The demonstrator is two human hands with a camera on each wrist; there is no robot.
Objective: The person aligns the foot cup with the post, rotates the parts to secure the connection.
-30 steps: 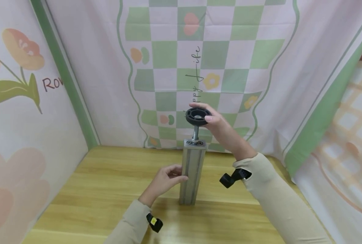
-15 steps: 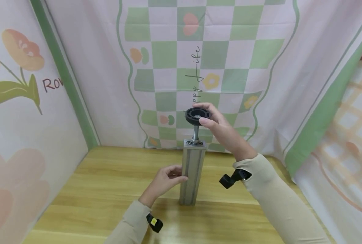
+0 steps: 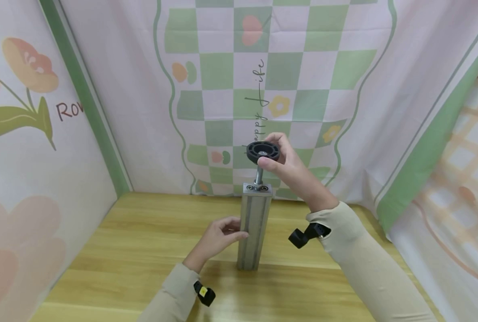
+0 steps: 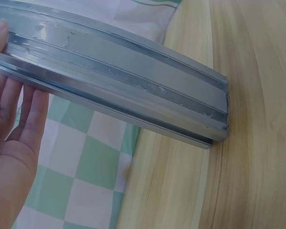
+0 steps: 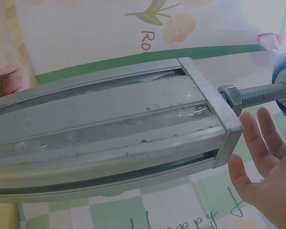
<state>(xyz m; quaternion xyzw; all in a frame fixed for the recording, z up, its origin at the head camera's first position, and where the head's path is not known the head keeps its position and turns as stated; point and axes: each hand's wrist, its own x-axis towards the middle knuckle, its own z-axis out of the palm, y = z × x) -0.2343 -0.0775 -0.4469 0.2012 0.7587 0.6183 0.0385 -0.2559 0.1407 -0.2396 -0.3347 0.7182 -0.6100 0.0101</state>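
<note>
An aluminium profile post stands upright on the wooden table. From the end plate on its top rises a threaded stud with a hex nut at its base. A black round levelling foot crowns the stud, its ribbed, hollow face upward. My right hand grips the foot's rim, thumb on the near side and fingers round the far right. Lower down, my left hand holds the post from the left, thumb on its near face and fingers partly hidden behind it.
The wooden table ends at a printed cloth backdrop with green and white checks. Cloth walls with flower prints close in the left and right sides. A small black camera sits on the right wrist, another on the left.
Along the foot's near rim, my right thumb has slid left, while the fingers at the far side have moved right. My left hand and the post stay where they were.
</note>
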